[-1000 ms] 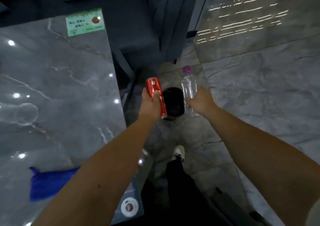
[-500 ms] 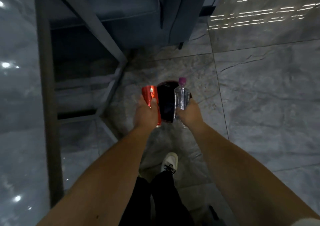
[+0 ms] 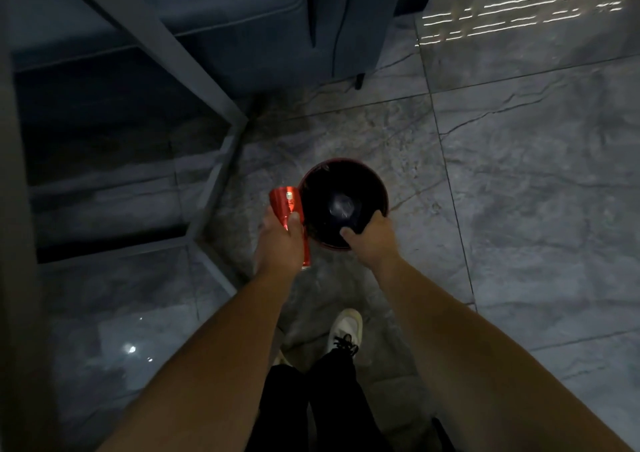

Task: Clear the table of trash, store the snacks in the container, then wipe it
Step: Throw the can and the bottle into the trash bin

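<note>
The red can [image 3: 289, 216] sits upright in the left hand [image 3: 280, 243], just left of the bin [image 3: 381, 188] and touching or nearly touching its rim; the fingers wrap round the lower half of the can and the thumb presses across its front, a firm hold that keeps it steady beside the opening, probably so that it can be tipped or dropped in next. Inside the bin, near the bottom, lies something pale and glassy that looks like a clear bottle [image 3: 341, 205], though the dark interior makes that hard to confirm. The right hand [image 3: 369, 238] hangs over the near edge of the bin with its fingers spread and loosely bent downward, holding nothing, as a hand would sit after letting a thing fall. The bin itself stands on the grey tiled floor [image 3: 519, 174], and to its left run the slanted metal legs of the table [image 3: 207, 81], which explains why the person stands so close beside it. Beyond the bin is a dark padded seat [image 3: 225, 8], and on the near side of it a white shoe [image 3: 344, 330] points toward it.
</note>
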`<act>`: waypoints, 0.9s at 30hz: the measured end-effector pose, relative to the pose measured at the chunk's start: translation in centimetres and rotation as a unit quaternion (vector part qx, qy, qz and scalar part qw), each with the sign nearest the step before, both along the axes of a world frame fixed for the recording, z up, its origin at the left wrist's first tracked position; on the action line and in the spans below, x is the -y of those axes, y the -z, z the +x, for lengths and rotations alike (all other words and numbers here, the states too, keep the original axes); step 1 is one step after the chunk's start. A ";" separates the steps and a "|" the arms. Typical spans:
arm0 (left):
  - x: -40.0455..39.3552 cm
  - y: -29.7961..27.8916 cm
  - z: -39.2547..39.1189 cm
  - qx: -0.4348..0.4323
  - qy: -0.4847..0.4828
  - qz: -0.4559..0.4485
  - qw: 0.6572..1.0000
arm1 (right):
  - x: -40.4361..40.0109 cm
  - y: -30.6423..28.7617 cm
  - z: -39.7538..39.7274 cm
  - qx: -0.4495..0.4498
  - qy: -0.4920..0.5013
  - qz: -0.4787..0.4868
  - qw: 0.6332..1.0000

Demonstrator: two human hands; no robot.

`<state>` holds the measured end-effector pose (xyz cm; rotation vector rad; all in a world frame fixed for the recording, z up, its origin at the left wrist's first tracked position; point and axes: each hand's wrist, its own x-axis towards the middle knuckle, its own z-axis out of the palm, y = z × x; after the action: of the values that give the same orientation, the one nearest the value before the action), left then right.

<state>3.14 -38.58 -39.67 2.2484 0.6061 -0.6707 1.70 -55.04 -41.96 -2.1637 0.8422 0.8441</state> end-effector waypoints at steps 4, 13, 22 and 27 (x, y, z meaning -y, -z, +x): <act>0.1 -0.4 -0.7 -0.021 0.019 -0.002 1.000 | 0.9 1.1 -4.1 -0.028 0.013 0.006 1.000; 1.4 0.8 -1.5 -0.048 0.010 -0.052 0.997 | 3.0 0.0 -8.8 -0.113 -0.045 0.005 0.993; 6.0 0.8 1.5 -0.072 -0.027 -0.116 0.990 | 3.6 -0.5 -9.0 -0.076 -0.031 0.011 0.997; 8.4 -0.8 3.5 -0.155 -0.001 -0.094 0.983 | 4.0 -1.6 -9.2 -0.063 -0.044 0.014 0.997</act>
<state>6.65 -47.03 -38.84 1.9826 0.6633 -1.0451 -7.47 -59.04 -40.34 -2.1547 0.7969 1.0407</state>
